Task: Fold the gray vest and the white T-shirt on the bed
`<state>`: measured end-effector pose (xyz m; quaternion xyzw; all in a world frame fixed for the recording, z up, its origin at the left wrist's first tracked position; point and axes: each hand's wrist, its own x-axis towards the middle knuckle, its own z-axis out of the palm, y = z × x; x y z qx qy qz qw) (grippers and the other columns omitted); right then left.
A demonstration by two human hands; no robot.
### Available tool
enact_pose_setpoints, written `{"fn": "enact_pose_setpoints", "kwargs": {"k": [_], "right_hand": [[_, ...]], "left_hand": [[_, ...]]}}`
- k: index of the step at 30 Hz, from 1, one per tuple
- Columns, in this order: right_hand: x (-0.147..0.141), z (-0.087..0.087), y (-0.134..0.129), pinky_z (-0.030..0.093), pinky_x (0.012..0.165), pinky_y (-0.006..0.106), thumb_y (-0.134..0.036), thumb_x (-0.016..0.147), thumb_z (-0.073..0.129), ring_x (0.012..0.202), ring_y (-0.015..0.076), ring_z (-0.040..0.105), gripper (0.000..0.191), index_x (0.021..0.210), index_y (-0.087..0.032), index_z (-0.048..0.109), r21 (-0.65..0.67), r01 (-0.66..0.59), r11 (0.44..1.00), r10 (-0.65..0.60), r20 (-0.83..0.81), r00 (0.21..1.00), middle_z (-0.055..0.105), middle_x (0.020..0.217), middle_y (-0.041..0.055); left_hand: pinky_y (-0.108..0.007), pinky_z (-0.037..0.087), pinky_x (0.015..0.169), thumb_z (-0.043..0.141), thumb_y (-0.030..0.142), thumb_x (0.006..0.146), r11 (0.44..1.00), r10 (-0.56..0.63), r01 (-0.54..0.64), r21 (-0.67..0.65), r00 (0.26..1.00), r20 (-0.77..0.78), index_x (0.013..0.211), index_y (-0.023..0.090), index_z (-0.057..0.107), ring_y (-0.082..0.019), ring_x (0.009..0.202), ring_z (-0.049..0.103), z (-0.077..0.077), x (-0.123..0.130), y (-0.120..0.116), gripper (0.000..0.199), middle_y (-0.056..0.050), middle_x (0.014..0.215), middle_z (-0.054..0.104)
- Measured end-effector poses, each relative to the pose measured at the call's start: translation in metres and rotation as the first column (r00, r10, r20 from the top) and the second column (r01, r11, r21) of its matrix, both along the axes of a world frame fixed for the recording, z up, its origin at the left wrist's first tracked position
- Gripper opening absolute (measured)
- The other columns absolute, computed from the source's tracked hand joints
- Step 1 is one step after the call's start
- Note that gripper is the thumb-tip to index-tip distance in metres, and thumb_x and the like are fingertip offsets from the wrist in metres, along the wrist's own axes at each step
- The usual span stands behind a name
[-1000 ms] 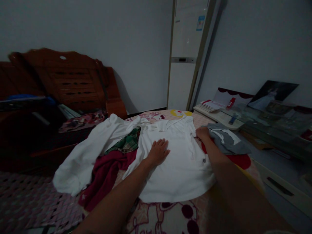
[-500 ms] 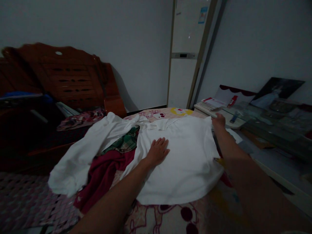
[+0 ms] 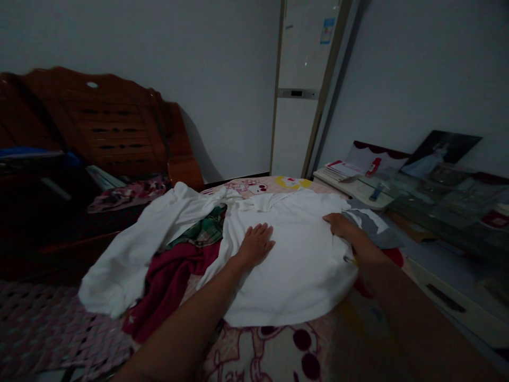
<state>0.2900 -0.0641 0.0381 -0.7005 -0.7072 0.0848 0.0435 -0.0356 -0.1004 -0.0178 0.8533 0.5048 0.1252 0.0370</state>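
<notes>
A white shirt (image 3: pixel 294 265) lies spread out on a patterned blanket (image 3: pixel 270 355), its collar at the far end. My left hand (image 3: pixel 256 245) rests flat on the left part of the shirt, fingers stretched. At the shirt's right side, my right hand (image 3: pixel 339 225) has its fingers closed on the cloth, partly hiding the fold there. Left of the shirt are a crumpled white garment (image 3: pixel 131 254), a green plaid cloth (image 3: pixel 204 229) and a dark red garment (image 3: pixel 170 286).
A wooden bench (image 3: pixel 115 122) with cloth and papers stands at the left. Behind is a tall white cabinet-like unit (image 3: pixel 296 132). To the right, a glass-topped table (image 3: pixel 433 196) holds papers and a leaning photo (image 3: pixel 441 151); a grey cloth (image 3: pixel 377 233) lies beside the shirt.
My right hand has moved from the shirt's far right corner down and inward along its right side. The shirt's right edge has shifted slightly inward. My left hand stays in place.
</notes>
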Motion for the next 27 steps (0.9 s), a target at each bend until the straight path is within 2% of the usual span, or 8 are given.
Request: {"fn": "enact_pose_setpoints", "kwargs": {"k": [4, 7, 12, 16, 18, 21, 24, 27], "right_hand": [[0.004, 0.008, -0.023, 0.043, 0.096, 0.026, -0.007, 0.078, 0.050, 0.111, 0.0218, 0.063, 0.041, 0.112, -0.014, 0.071, 0.138, 0.091, 0.986, -0.096, 0.028, 0.995, 0.071, 0.117, 0.0106], [0.009, 0.007, -0.052, 0.046, 0.086, 0.028, -0.017, 0.084, 0.050, 0.098, 0.0232, 0.066, 0.027, 0.094, -0.017, 0.075, 0.220, 0.225, 0.949, -0.227, -0.018, 0.974, 0.074, 0.100, 0.0100], [0.012, -0.002, -0.092, 0.046, 0.073, 0.030, -0.041, 0.095, 0.039, 0.076, 0.0229, 0.065, 0.047, 0.062, -0.021, 0.067, 0.153, 0.266, 0.952, -0.256, -0.082, 0.963, 0.065, 0.064, 0.0092], [0.007, -0.005, -0.102, 0.047, 0.069, 0.029, -0.045, 0.091, 0.049, 0.066, 0.0214, 0.064, 0.044, 0.057, -0.022, 0.064, 0.092, 0.264, 0.960, -0.237, -0.236, 0.943, 0.055, 0.049, 0.0041], [0.006, -0.007, -0.105, 0.049, 0.067, 0.030, -0.046, 0.085, 0.057, 0.063, 0.0208, 0.064, 0.036, 0.062, -0.020, 0.066, 0.075, 0.272, 0.959, -0.221, -0.400, 0.889, 0.056, 0.048, 0.0021], [0.004, -0.013, -0.111, 0.052, 0.070, 0.030, -0.043, 0.074, 0.070, 0.071, 0.0203, 0.067, 0.028, 0.082, -0.016, 0.071, 0.060, 0.283, 0.957, -0.167, -0.684, 0.710, 0.068, 0.065, 0.0030], [0.002, -0.019, -0.118, 0.053, 0.075, 0.032, -0.035, 0.063, 0.079, 0.079, 0.0214, 0.068, 0.039, 0.095, -0.014, 0.070, 0.034, 0.349, 0.936, -0.197, -0.772, 0.604, 0.073, 0.083, 0.0071], [-0.002, -0.019, -0.124, 0.055, 0.073, 0.033, -0.027, 0.059, 0.080, 0.080, 0.0222, 0.069, 0.045, 0.100, -0.013, 0.069, -0.017, 0.386, 0.922, -0.239, -0.810, 0.535, 0.073, 0.085, 0.0075]], "left_hand": [[-0.052, 0.027, 0.115, 0.040, 0.039, 0.096, 1.000, -0.004, 0.004, -0.018, 1.000, 0.002, 0.145, 0.019, 0.041, -0.030, 0.142, 0.033, 0.001, 0.001, 0.001, 0.052, -0.012, 0.153, 0.039], [-0.052, 0.026, 0.115, 0.039, 0.040, 0.097, 1.000, -0.002, 0.002, -0.022, 1.000, -0.001, 0.145, 0.018, 0.041, -0.030, 0.142, 0.033, 0.000, 0.000, 0.002, 0.053, -0.012, 0.153, 0.038], [-0.052, 0.028, 0.114, 0.042, 0.037, 0.095, 0.999, -0.001, 0.001, -0.039, 1.000, 0.008, 0.142, 0.018, 0.043, -0.028, 0.141, 0.036, 0.002, -0.001, 0.007, 0.051, -0.013, 0.151, 0.041], [-0.039, 0.036, 0.111, 0.052, 0.030, 0.089, 0.995, -0.004, 0.007, -0.100, 1.000, 0.030, 0.133, 0.014, 0.052, -0.024, 0.133, 0.047, 0.017, -0.006, 0.008, 0.046, -0.015, 0.143, 0.051], [-0.034, 0.041, 0.107, 0.055, 0.026, 0.087, 0.993, 0.012, -0.007, -0.115, 0.999, 0.050, 0.127, 0.013, 0.057, -0.023, 0.125, 0.055, 0.026, -0.013, 0.004, 0.042, -0.014, 0.135, 0.058], [-0.035, 0.042, 0.106, 0.051, 0.024, 0.089, 0.995, 0.083, -0.078, -0.060, 0.993, 0.086, 0.127, 0.014, 0.057, -0.024, 0.122, 0.057, 0.038, -0.033, -0.010, 0.040, -0.013, 0.132, 0.061], [-0.035, 0.041, 0.107, 0.052, 0.022, 0.088, 0.971, 0.225, -0.234, 0.040, 0.961, 0.159, 0.129, 0.014, 0.055, -0.024, 0.124, 0.055, 0.044, -0.058, -0.031, 0.042, -0.014, 0.134, 0.059], [-0.034, 0.043, 0.102, 0.056, 0.024, 0.086, 0.918, 0.387, -0.395, 0.037, 0.911, 0.144, 0.126, 0.011, 0.057, -0.027, 0.120, 0.058, 0.045, -0.078, -0.054, 0.042, -0.016, 0.128, 0.062]]}}
